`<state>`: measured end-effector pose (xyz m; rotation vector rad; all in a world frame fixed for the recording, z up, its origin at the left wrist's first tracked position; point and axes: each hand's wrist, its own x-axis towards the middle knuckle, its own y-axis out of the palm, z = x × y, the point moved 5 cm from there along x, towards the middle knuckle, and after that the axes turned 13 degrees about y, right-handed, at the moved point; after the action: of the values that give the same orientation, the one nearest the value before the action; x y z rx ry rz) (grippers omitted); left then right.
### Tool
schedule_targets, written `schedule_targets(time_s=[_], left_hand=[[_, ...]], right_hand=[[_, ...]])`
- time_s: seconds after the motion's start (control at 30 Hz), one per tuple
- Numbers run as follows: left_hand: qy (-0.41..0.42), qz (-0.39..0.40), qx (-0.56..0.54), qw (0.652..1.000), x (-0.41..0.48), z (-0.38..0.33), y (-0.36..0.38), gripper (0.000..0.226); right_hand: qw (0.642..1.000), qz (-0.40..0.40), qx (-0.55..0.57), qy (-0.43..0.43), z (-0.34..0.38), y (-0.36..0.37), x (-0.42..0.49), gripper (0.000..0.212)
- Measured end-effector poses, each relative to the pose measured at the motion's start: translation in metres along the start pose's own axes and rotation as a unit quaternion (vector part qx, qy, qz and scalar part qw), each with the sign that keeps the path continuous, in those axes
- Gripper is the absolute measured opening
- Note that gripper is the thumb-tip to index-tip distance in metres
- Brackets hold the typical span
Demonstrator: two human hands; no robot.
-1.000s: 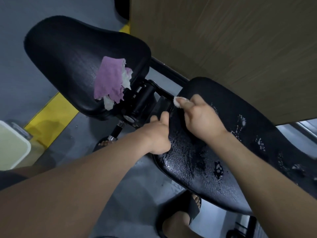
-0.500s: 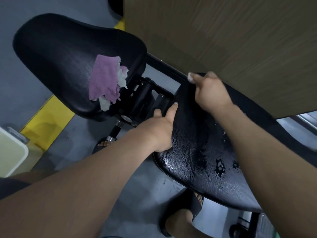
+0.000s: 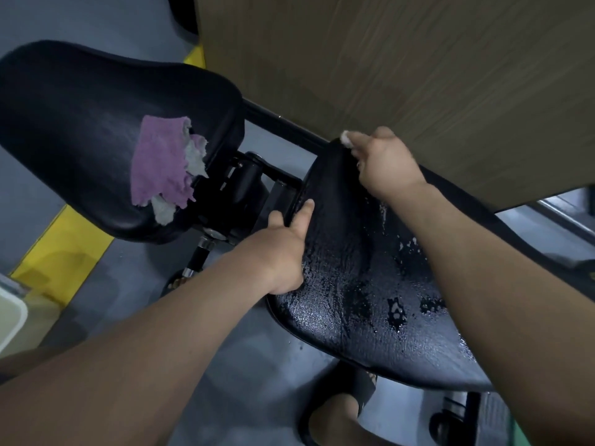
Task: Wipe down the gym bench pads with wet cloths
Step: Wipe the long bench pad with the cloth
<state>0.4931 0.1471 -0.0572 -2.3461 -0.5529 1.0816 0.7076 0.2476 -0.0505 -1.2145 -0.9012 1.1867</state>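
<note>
Black wet pad point(image 3: 354, 300), right hand point(image 3: 386, 169) pinching cloth point(image 3: 346, 136) (white)

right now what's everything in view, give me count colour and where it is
left pad: 1, black, upper left
wet pad: 1, black with water beads, centre right
purple cloth: 1, purple, lying on the left pad
grey cloth: 1, pale grey, showing from under the purple cloth
white cloth: 1, white, at the wet pad's far end
bench frame: 1, black, between the two pads
wooden panel: 1, brown, upper right
floor stripe: 1, yellow, on the grey floor at left
bin: 1, cream, left edge, cut off
foot: 1 plainly seen, in a black sandal, bottom
left hand: 1, rests on the wet pad's left edge
right hand: 1, pinches the white cloth
</note>
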Motion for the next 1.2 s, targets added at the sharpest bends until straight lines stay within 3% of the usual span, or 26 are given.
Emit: schedule_targets(time_s=[0.07,0.13,0.3,0.5,0.7,0.9,1.0,1.1,1.2], left_hand=[[0.004,0.004,0.005,1.000,0.000,-0.001,0.000,0.126],[0.005,0.006,0.008,1.000,0.001,-0.002,-0.001,0.126],[-0.003,0.002,0.011,1.000,0.003,-0.003,-0.002,0.126],[0.013,-0.002,0.003,1.000,0.001,0.000,-0.002,0.126],[0.000,0.006,0.021,1.000,0.001,-0.004,-0.003,0.125],[-0.003,0.005,0.021,1.000,0.000,-0.004,-0.004,0.126],[-0.010,0.000,0.028,1.000,0.000,-0.008,-0.003,0.127],[-0.012,-0.014,0.045,0.999,0.000,-0.010,-0.001,0.127],[0.021,-0.049,0.077,0.996,0.000,-0.012,-0.003,0.126]], right_hand=[[0.996,-0.021,-0.016,0.091,-0.024,-0.007,0.005,0.055],[0.991,-0.021,-0.027,0.127,-0.020,-0.007,0.005,0.053],[0.999,-0.012,0.028,-0.020,0.040,0.012,-0.016,0.057],[0.981,-0.023,-0.039,0.187,-0.008,-0.008,-0.003,0.054],[1.000,-0.007,-0.002,0.022,0.043,0.006,-0.025,0.057],[0.974,-0.021,-0.035,0.224,-0.033,-0.013,-0.020,0.059],[0.982,-0.025,-0.025,0.188,0.002,-0.006,-0.029,0.046],[0.998,-0.005,-0.002,0.067,0.018,0.003,-0.041,0.049],[0.995,-0.007,-0.006,0.096,-0.028,-0.007,-0.036,0.056]])
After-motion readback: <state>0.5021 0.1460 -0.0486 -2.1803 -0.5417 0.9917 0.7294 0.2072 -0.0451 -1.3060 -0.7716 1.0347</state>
